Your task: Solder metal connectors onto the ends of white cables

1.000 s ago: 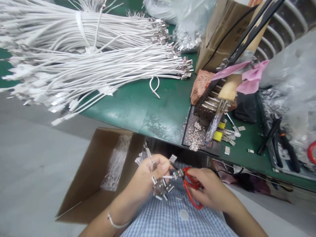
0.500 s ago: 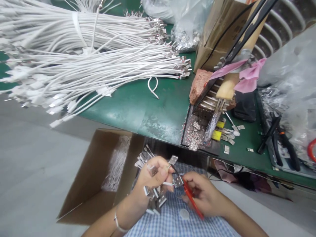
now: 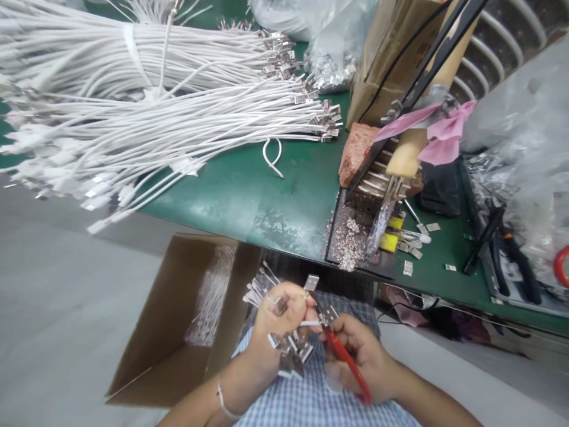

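Over my lap, my left hand (image 3: 282, 317) is closed around a bunch of white USB cables (image 3: 258, 290). Their metal USB plugs (image 3: 294, 353) hang below the palm, while one plug (image 3: 312, 283) sticks up by the thumb and forefinger. My right hand (image 3: 367, 353) is wrapped around red-handled pliers (image 3: 349, 362). The dark jaws of the pliers reach to the left fingertips, beside another USB plug (image 3: 329, 315); whether they grip it I cannot tell.
Bundled white cables (image 3: 200, 112) cover the left of the green table (image 3: 222, 207). At its right stand a soldering iron with a wooden handle (image 3: 405, 154), a brick (image 3: 358, 154) and a solder-spattered tray (image 3: 349, 237). An open cardboard box (image 3: 151, 332) holds a bag of cables below.
Both hands have shifted slightly right. The hanging plugs have swung right and the pliers have turned a little, their handles lower. Both hands keep their hold.
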`<state>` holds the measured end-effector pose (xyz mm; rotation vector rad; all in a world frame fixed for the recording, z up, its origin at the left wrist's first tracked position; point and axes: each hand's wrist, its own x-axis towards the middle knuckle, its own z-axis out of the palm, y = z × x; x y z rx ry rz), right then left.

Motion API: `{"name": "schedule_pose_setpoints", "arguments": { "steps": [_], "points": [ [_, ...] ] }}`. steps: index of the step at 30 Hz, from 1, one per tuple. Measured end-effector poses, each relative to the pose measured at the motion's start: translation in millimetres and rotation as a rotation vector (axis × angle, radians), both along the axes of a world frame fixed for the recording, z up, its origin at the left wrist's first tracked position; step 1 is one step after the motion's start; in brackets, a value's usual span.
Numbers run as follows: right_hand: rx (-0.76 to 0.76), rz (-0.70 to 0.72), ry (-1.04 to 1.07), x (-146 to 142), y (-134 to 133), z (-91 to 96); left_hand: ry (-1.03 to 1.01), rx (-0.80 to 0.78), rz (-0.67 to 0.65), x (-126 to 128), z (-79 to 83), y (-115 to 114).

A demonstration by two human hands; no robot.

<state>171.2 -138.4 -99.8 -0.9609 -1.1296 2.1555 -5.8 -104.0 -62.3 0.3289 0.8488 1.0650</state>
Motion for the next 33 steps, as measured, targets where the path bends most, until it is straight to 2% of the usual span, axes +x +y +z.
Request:
{"name": "schedule_pose_setpoints", "arguments": {
  "steps": [3,10,13,16,19,28,33],
  "points": [
    [-0.013,-0.002,-0.008,7,4,1.0,0.019,0.011,0.002,1,-2.8,-3],
    [-0.136,0.073,0.206,13,5,0.5,0.076,0.061,0.007,0,-16.2,-8],
    [-0.068,0.058,0.101,13,5,7.3,0.089,0.084,-0.01,-2,-18.7,-7],
    [0.082,0.032,-0.094,13,5,14.0,0.092,0.076,-0.03,-3,-13.2,-6],
    [0.165,0.035,-0.155,11,3,15.4,0.101,0.048,-0.029,-3,-7.4,-6],
    [0.136,0.029,-0.095,4,5,21.8,0.109,0.056,-0.041,-4,-21.9,-7],
    [0.129,0.049,-0.095,9,7,24.5,0.108,0.044,-0.062,-4,-20.6,-7]
  ]
}}
